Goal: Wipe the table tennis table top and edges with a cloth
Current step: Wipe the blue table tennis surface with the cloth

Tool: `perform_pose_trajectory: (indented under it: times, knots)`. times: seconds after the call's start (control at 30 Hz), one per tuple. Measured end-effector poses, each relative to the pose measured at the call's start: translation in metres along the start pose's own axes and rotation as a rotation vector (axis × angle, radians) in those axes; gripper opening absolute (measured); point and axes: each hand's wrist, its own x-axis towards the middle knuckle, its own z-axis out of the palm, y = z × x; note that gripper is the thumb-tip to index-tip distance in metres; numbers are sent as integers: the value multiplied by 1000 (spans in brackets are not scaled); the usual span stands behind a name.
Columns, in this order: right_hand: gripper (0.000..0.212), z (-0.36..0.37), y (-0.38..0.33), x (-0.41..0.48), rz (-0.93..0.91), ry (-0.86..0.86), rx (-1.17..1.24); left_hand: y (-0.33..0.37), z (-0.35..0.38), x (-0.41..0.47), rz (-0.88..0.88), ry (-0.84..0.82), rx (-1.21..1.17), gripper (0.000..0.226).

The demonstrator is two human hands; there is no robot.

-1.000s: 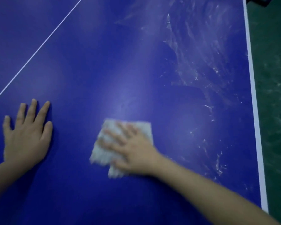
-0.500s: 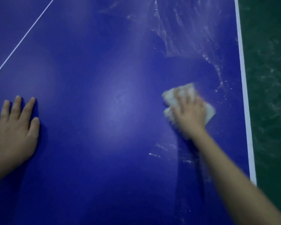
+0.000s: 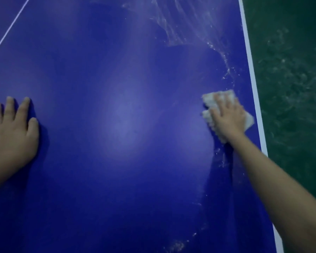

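Just beyond cloth (image 3: 210,100), wet streaks (image 3: 182,28)

A dark green floor (image 3: 290,88) fills the right side of the view, broad at the top and narrowing toward the bottom; its surface is mottled with pale, cloudy scuffs (image 3: 283,60), thickest through its upper and middle parts; the light on it is dim and fine detail is soft. Left of the floor, whitish smears (image 3: 186,24) fan out near the top of the view; they thin to a trail of specks (image 3: 226,70) running down close to the floor's edge; fainter flecks (image 3: 175,245) lie further left of the floor, at the very bottom.
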Motion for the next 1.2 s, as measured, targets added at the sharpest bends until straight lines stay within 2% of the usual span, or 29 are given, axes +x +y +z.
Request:
perform_pose_trajectory:
  times: [0.03, 0.07, 0.1, 0.13, 0.23, 0.3, 0.4, 0.5, 0.57, 0.63, 0.67, 0.8, 0.83, 0.9, 1.0, 1.13, 1.2]
  knots:
    - [52, -5, 10, 5, 157, 14, 19, 2, -4, -2, -40, -59, 36, 56]
    - [52, -4, 20, 7, 296, 22, 54, 9, -4, -2, -48, -44, 66, 55]
    - [52, -3, 18, -1, 345, 18, 92, 19, -5, 0, -58, -31, 54, 55]
    - [52, 2, 9, -15, 319, 9, 61, 30, -7, -1, -74, -24, 39, 54]
    - [51, 13, -58, -86, 54, 15, 33, 65, -19, -24, -44, 105, 80, 52]
    - [51, 18, -104, -154, -183, 15, -19, 92, -28, -39, -16, 133, 105, 53]
    - [58, 26, -159, -253, -503, -68, 6, 112, -36, -51, 31, 195, 150, 52]
    - [59, 32, -176, -297, -657, -150, 1, 133, -56, -69, 99, 148, 189, 52]
    - [57, 29, -163, -300, -675, -172, -23, 146, -71, -81, 124, 88, 175, 49]
    - [57, 25, -131, -295, -545, -117, -57, 155, -80, -96, 176, 28, 145, 48]
    - [58, 25, -107, -289, -418, -84, -63, 157, -82, -107, 215, 14, 167, 47]
    - [58, 21, -31, -289, 267, -67, 42, 146, -79, -162, 390, 20, 237, 47]
    - [55, 24, -31, -291, 357, -46, 47, 142, -77, -175, 430, 21, 248, 46]
    - [52, 28, -56, -287, 406, -11, 27, 138, -74, -195, 475, 17, 263, 46]
    - [51, 31, -128, -266, 253, -24, 2, 135, -69, -212, 467, 0, 279, 47]
    - [52, 39, -239, -280, -207, -35, -85, 137, -67, -217, 462, 7, 280, 49]
    - [54, 36, -275, -313, -359, -48, -74, 138, -67, -217, 467, 19, 278, 48]
